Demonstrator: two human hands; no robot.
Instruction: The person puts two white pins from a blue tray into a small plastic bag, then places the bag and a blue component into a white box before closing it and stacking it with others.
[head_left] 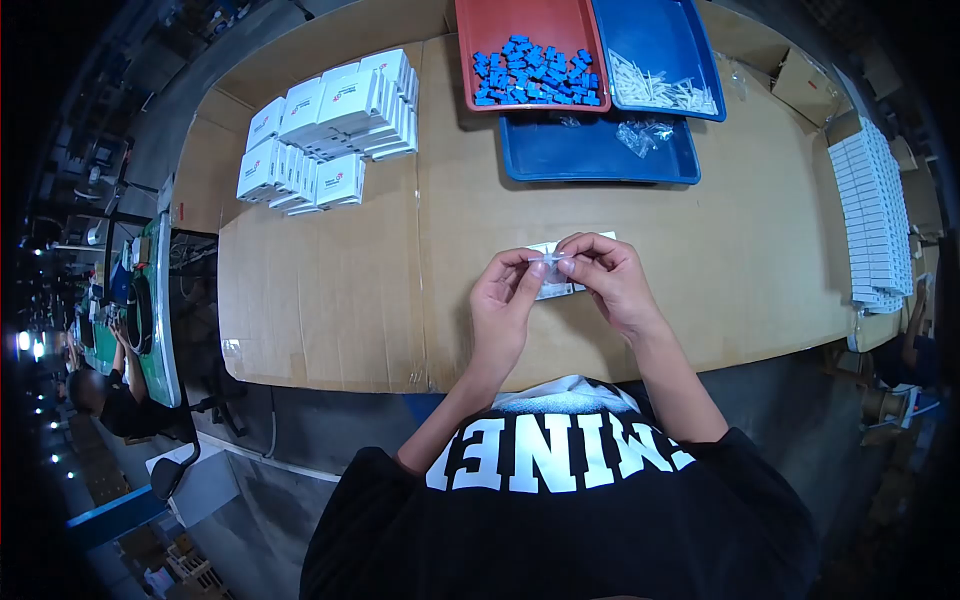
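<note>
My left hand [507,292] and my right hand [612,279] meet above the cardboard-covered table. Between their fingertips they pinch a small, clear plastic bag [549,260]; its contents are too small to make out. Fingers and thumbs of both hands are closed on its upper edge. Just under the hands lies a white box or card [556,291], partly covered by them.
Stacked white boxes [345,103] stand at the left, and a tall row of them [868,215] at the right. Beyond my hands are a red tray [530,22] of blue pieces, a blue tray [655,35] of white pieces, and a lower blue tray [560,155] holding clear bags. A person [125,390] sits far left.
</note>
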